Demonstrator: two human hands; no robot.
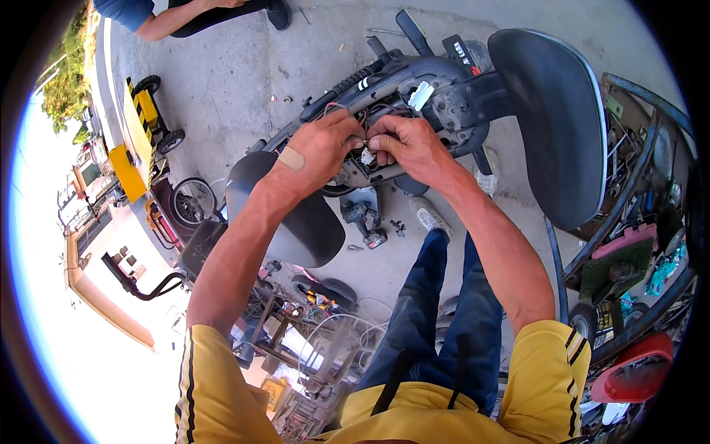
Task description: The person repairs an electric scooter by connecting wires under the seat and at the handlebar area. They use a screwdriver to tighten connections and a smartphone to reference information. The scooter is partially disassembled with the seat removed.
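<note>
My left hand (pixel 314 152), with a plaster strip (pixel 291 158) near its wrist, and my right hand (pixel 413 146) meet over the opened body of a black scooter-like vehicle (pixel 436 81). Both are closed in a pinch, fingertips almost touching, on what looks like a thin wire; the fingers partly cover it. Dark and reddish wires (pixel 379 111) lie in the opening behind them. Just below the fingertips is a small white piece (pixel 367 156), perhaps a connector. A white label-like scrap (pixel 421 96) rests on the frame to the right.
Black seats flank the opening, one at left (pixel 296 222) and one at right (pixel 547 126). A cordless drill (pixel 362 212) lies on the ground near my shoe (pixel 430 216). Right stands a metal-framed cart (pixel 584 255) of tools and parts. A person (pixel 159 22) in blue is at top left.
</note>
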